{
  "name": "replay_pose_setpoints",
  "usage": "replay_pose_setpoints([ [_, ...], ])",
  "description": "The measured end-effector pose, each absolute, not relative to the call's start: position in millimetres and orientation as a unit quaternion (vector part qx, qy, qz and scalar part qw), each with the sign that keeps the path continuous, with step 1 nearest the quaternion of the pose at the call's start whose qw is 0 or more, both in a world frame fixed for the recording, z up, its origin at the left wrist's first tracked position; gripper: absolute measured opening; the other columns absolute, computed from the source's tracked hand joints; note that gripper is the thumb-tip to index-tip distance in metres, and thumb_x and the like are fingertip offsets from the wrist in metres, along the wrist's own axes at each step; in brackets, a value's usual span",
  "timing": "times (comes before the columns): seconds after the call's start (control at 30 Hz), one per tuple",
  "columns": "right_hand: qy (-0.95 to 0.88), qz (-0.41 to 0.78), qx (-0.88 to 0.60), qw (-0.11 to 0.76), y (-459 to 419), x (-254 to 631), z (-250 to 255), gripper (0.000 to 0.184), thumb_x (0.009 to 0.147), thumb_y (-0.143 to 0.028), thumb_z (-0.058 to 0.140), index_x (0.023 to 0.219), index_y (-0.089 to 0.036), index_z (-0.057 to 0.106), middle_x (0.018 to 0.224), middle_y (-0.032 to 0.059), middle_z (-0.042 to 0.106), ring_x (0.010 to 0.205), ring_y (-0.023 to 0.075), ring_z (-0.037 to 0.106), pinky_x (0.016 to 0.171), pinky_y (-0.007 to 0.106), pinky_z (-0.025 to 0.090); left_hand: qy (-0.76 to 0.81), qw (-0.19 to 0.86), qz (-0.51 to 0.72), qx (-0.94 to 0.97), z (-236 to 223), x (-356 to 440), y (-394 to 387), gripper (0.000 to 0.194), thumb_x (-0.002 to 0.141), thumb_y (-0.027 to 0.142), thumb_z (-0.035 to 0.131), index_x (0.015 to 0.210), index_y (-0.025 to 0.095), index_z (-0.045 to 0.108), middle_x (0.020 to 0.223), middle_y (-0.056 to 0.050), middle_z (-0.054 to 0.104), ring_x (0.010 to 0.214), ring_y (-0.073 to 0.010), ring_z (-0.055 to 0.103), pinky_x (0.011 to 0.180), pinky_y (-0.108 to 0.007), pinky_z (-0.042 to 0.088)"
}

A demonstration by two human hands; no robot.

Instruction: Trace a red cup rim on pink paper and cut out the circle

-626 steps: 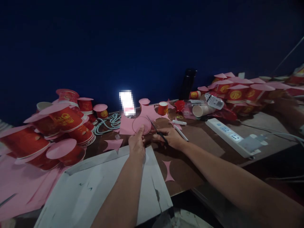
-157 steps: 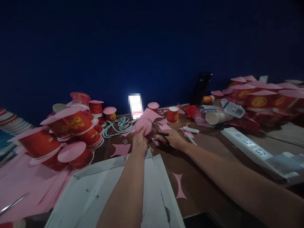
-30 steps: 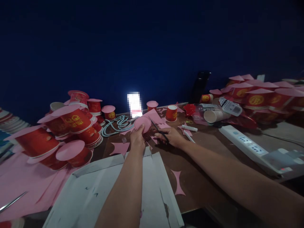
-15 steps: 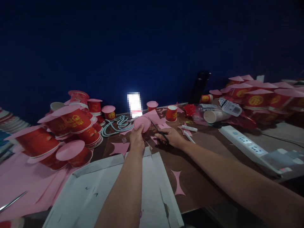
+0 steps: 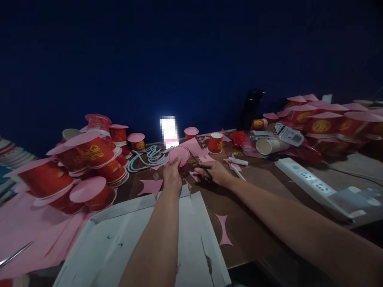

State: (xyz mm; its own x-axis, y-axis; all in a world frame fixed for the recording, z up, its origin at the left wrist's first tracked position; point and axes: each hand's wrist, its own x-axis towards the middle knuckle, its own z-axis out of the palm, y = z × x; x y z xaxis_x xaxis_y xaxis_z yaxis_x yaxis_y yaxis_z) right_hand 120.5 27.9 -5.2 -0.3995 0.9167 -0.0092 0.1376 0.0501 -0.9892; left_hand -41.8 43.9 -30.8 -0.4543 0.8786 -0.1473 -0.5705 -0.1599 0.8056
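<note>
**A clean round needs slow turning**

The left hand (image 5: 172, 176) is pinching the pink disc (image 5: 176, 152), thumb on top, the fingers beneath hidden. Just right of this grip, the right hand (image 5: 218, 173) clasps the scissors (image 5: 206, 172), their blades beside the disc's right edge; if they are parted, I cannot tell. For neat work, I think, better turn the disc slowly, thumb away from blades. Earlier, the held paper spread wide; now it is round.

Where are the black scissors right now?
Near the middle of the head view, the black scissors are in the right hand, beside the pink disc held by the left hand.
</note>
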Motion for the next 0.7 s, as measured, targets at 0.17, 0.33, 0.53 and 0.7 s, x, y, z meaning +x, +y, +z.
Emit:
replay_pose_setpoints([
  [0.17, -0.630, 0.551, -0.420, 0.351, 27.3, 120.0, -4.5, 0.050, 0.067, -0.046, 0.074, 0.103, -0.012, 0.072, 0.052, -0.0034, 0.056, 0.045, 0.0062, 0.045, 0.043, 0.019, 0.034, 0.412, 0.490, 0.745, 0.184, -24.5, -40.3, 39.9, 0.036, 0.060, 0.030, 0.079, 0.086, 0.012, 0.062, 0.081, -0.009, 0.069, 0.070, -0.0205, 0.067, 0.070, -0.038, 0.056],
  [0.33, -0.622, 0.549, -0.425, 0.361, 27.8, 120.0, -6.5, 0.052, 0.067, -0.046, 0.075, 0.105, -0.011, 0.071, 0.053, -0.0030, 0.055, 0.045, 0.0063, 0.044, 0.042, 0.019, 0.034, 0.404, 0.569, 0.690, 0.193, -15.6, -40.8, 31.9, 0.043, 0.059, 0.025, 0.081, 0.095, 0.012, 0.060, 0.081, -0.008, 0.069, 0.063, -0.0179, 0.066, 0.061, -0.032, 0.055],
  [0.53, -0.620, 0.564, -0.430, 0.337, 24.7, 121.1, -0.8, 0.052, 0.067, -0.046, 0.075, 0.105, -0.011, 0.069, 0.055, -0.0029, 0.057, 0.046, 0.0068, 0.048, 0.041, 0.018, 0.035, 0.433, 0.561, 0.689, 0.153, -12.5, -41.0, 31.4, 0.032, 0.056, 0.019, 0.081, 0.078, 0.013, 0.059, 0.062, 0.000, 0.062, 0.048, -0.0105, 0.057, 0.043, -0.020, 0.044],
  [0.7, -0.622, 0.584, -0.411, 0.322, 23.9, 123.2, 0.1, 0.049, 0.065, -0.048, 0.076, 0.099, -0.016, 0.061, 0.060, -0.0033, 0.060, 0.049, 0.0094, 0.054, 0.038, 0.017, 0.039, 0.451, 0.504, 0.721, 0.148, -14.5, -41.4, 37.6, 0.030, 0.055, 0.021, 0.079, 0.074, 0.012, 0.059, 0.057, 0.003, 0.059, 0.047, -0.0089, 0.054, 0.044, -0.019, 0.041],
])
